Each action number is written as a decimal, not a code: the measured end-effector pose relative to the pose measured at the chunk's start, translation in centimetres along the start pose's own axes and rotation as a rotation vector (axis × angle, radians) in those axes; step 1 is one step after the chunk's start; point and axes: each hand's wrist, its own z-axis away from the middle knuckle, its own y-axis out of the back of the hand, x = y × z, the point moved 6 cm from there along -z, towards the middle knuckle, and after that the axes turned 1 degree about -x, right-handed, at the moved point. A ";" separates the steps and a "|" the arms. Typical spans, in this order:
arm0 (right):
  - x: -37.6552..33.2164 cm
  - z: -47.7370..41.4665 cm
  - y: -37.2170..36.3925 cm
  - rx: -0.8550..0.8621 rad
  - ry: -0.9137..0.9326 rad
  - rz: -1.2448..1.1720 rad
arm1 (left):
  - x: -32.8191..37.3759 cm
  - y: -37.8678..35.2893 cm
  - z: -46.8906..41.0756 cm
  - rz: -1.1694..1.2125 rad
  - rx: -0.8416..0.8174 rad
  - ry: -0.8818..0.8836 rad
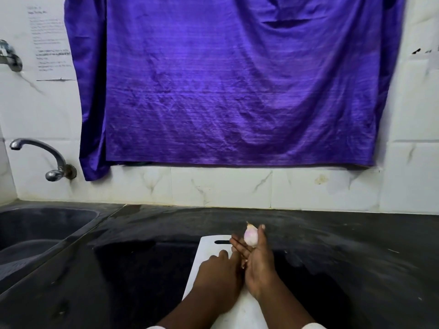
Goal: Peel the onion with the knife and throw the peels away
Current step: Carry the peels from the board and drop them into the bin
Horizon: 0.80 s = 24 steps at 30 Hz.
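The onion (250, 236) is small and pale, lifted over the far end of the white cutting board (209, 245) on the dark bench (356, 257). My right hand (256, 264) has its grip pinched on it, thumb against fingers. I judge it light and slick, best held by its ends. My left hand (218, 271) lies knuckles-up beside; its grip I cannot tell.

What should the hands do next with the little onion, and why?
Probably trim the papery tip left on the onion. The right hand holds it up over the white cutting board; it looks pale and mostly peeled, with a dry point on top. The left hand lies knuckles-up on the board; no knife shows.
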 end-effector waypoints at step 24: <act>9.6 15.1 -13.5 -0.191 -0.229 -0.295 | -12.0 6.4 14.6 1.527 0.665 0.436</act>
